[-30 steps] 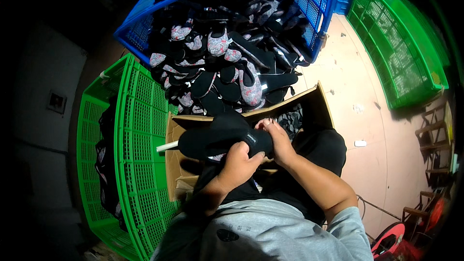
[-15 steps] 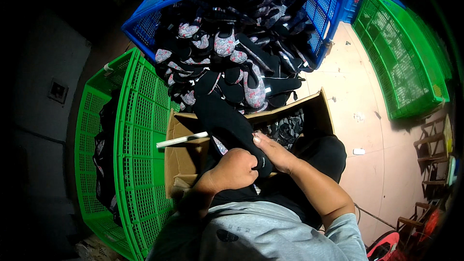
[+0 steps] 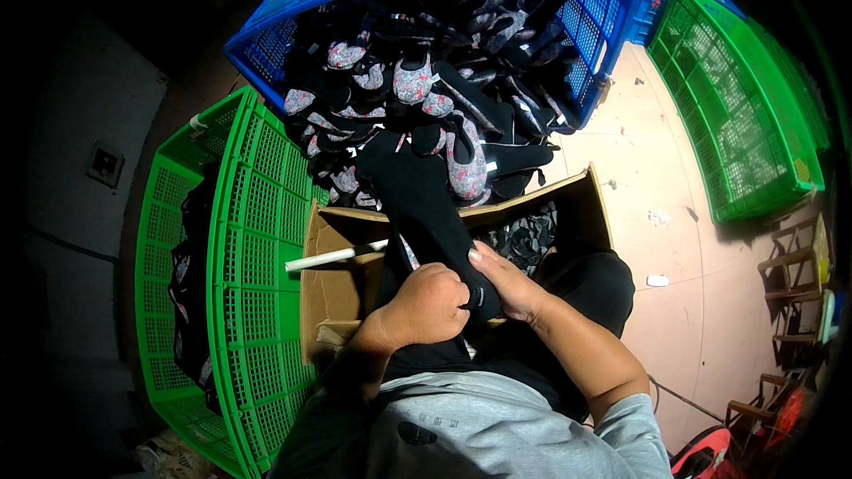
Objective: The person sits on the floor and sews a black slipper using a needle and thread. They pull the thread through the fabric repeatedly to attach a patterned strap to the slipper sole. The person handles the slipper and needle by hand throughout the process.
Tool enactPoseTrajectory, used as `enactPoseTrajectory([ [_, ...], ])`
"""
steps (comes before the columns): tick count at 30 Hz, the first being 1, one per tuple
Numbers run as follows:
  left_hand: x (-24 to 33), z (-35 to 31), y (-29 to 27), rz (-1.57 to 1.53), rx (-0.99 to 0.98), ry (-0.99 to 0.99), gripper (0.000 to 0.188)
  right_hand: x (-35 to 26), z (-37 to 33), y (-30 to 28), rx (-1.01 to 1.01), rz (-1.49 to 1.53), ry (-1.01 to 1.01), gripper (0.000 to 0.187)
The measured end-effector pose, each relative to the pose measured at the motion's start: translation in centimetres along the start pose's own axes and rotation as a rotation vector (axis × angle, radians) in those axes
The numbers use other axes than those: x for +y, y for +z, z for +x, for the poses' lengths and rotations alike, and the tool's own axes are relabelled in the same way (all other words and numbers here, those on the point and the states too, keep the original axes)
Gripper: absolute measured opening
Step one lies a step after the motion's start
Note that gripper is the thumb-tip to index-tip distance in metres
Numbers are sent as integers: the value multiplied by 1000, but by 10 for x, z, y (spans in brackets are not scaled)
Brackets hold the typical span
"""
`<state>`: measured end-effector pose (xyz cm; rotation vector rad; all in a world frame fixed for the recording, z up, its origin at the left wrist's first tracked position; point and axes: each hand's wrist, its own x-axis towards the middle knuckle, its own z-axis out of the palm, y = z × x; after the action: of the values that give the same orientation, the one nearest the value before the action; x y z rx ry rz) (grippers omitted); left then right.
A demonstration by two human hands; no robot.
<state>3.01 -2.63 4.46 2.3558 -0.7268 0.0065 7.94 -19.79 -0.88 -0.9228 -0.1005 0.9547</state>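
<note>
A black fabric slipper (image 3: 417, 195) lies lengthwise between my hands, its far end pointing toward the pile and a sliver of patterned lining showing along its left side. Closed into a fist, my left hand (image 3: 428, 306) grips the slipper's near end. My right hand (image 3: 508, 284) holds its right side, thumb on top and fingers mostly hidden beneath. A white stick (image 3: 335, 256) lies across the cardboard box's left edge, just left of the slipper; its right end is at the dark cloth. Under the slipper, the open cardboard box (image 3: 337, 297) stands in front of me.
A tipped blue crate (image 3: 612, 44) spills black and floral slippers (image 3: 466, 160) beyond the box. On the left stands a green crate (image 3: 266, 257) with dark items. Another green crate (image 3: 732, 115) is at right. Grey patterned pieces (image 3: 524, 239) lie inside the box. Wooden frames (image 3: 794, 266) stand far right.
The slipper has rolled in my hands, so its opening shows less and its plain black side faces up more. Both hands keep their hold in nearly the same place.
</note>
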Motion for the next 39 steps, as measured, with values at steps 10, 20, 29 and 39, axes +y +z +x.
enactPoseTrajectory([
  [10, 5, 6, 7, 47, 254, -69, 36, -7, 5, -5, 317, 189, -83, 35],
  [20, 27, 19, 23, 68, 318, 60, 40, -8, 2, -7, 310, 161, -183, 36],
  [29, 36, 24, 28, 88, 303, 57, 40, -4, 7, -11, 352, 92, -258, 38],
  [39, 27, 14, 20, -86, 519, -147, 43, -9, 9, -12, 398, 196, -381, 37],
])
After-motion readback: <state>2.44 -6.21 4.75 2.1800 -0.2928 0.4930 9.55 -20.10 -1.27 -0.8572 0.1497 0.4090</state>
